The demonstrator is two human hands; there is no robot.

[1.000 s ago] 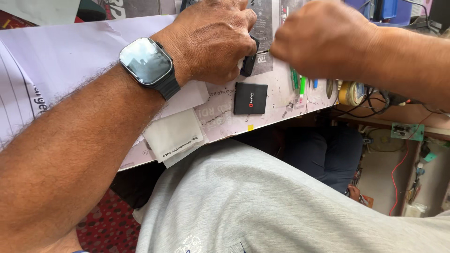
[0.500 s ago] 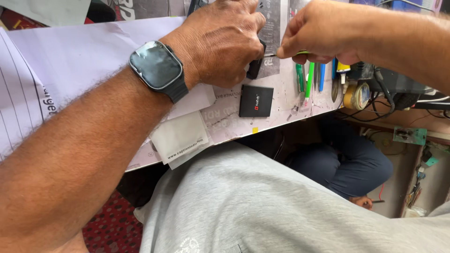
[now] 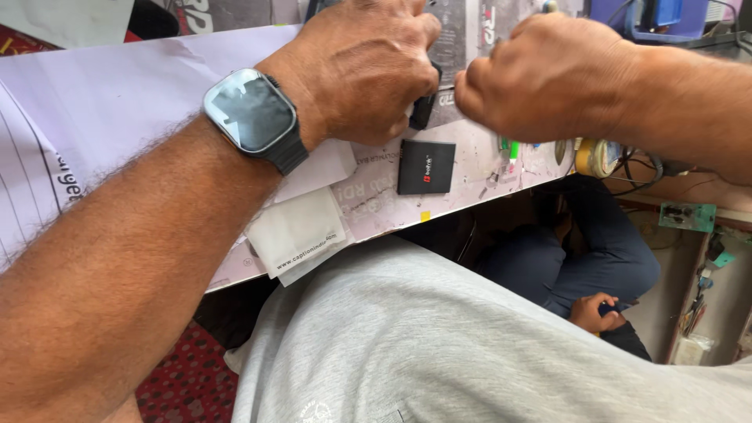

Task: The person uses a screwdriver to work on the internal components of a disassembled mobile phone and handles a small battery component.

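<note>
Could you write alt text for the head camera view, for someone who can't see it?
Both hands work close together at a paper-covered bench: the left hand, a smartwatch on its wrist, grips a small dark object while the right hand closes beside it. A small black box lies just below.

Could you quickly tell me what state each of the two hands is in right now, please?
Left hand: curled shut, fingers gripping a small dark object on the worktop.
Right hand: closed in a fist; what it holds cannot be told.
</note>
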